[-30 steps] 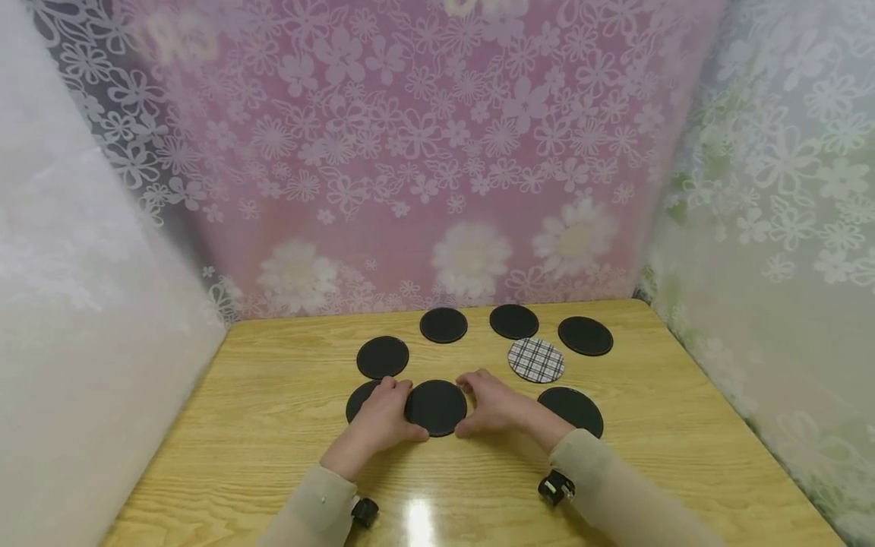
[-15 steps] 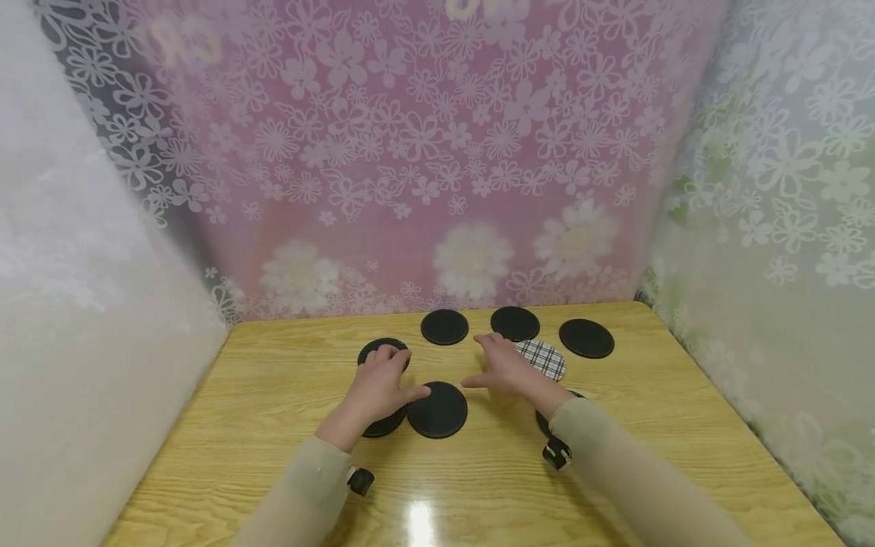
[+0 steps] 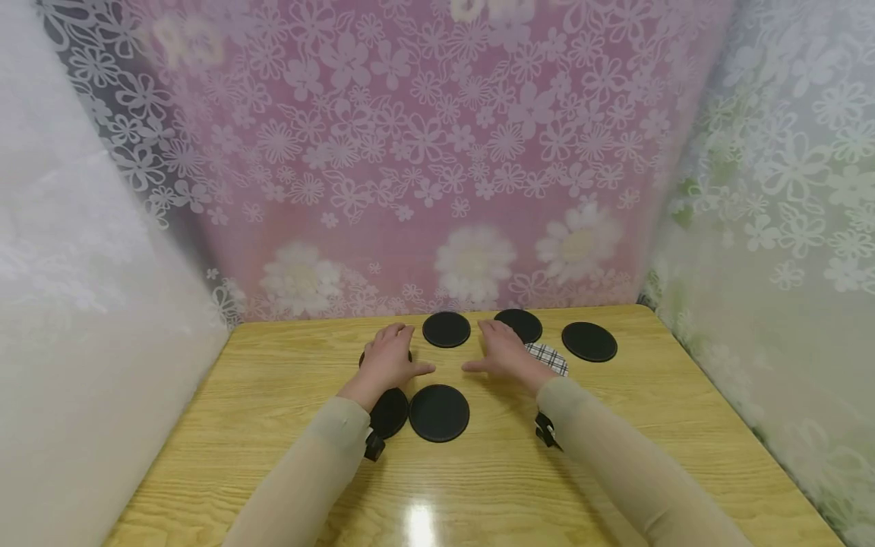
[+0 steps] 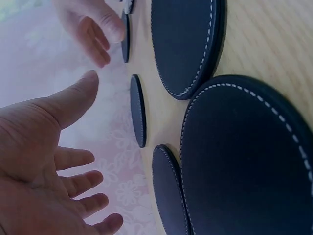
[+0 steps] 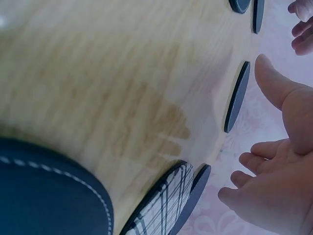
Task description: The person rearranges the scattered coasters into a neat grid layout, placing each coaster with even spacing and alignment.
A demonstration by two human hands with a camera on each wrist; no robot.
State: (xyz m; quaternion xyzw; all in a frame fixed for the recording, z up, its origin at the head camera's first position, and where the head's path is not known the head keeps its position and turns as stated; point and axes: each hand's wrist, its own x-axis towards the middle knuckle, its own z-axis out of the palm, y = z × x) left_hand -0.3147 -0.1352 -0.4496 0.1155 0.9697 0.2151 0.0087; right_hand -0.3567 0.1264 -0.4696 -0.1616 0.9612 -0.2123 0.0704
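Round black coasters with white edge stitching lie on the table. My left hand (image 3: 388,358), fingers apart and holding nothing, hovers above a coaster at the left, which it mostly covers. Below it are a front left coaster (image 3: 390,414) and a front middle coaster (image 3: 440,412), edges touching. My right hand (image 3: 504,353) is likewise in the air, thumb toward the left hand. It partly hides a back coaster (image 3: 525,325) and a black-and-white plaid coaster (image 3: 552,360). In the right wrist view, another black coaster (image 5: 44,196) shows; my right sleeve hides it from the head view.
Two more black coasters lie toward the back: a back middle coaster (image 3: 446,330) and a back right coaster (image 3: 590,342). The wooden table (image 3: 273,441) ends at a pink floral curtain (image 3: 410,167). Pale curtains (image 3: 786,228) flank both sides.
Both hands have left the front middle coaster, moving up and away toward the back of the table. The coasters stay where they were.
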